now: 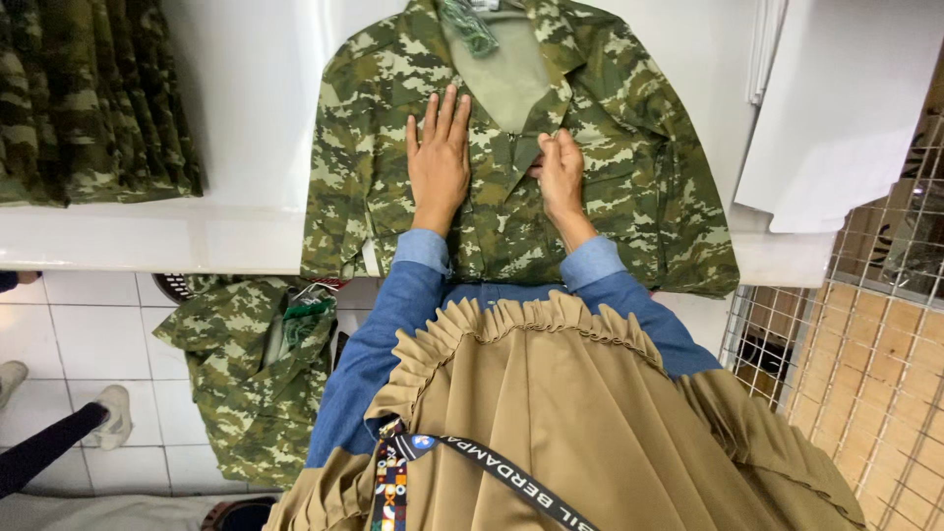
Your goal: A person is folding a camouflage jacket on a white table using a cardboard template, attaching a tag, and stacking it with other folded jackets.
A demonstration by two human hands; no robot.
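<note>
A green camouflage jacket (629, 138) lies front-up on a white table (246, 108), its collar toward the far side and a plain green lining showing at the neck. My left hand (439, 157) rests flat on the jacket's left front, fingers spread. My right hand (560, 169) pinches the front placket near the chest with fingertips together. The jacket's hem hangs slightly over the table's near edge. My blue sleeves and tan pleated garment fill the lower view.
A stack of folded camouflage garments (88, 98) sits at the table's left. White sheets (836, 108) lie at the right. A wire mesh rack (865, 334) stands at right. More camouflage jackets (251, 374) lie on the tiled floor; another person's foot (113, 413) is nearby.
</note>
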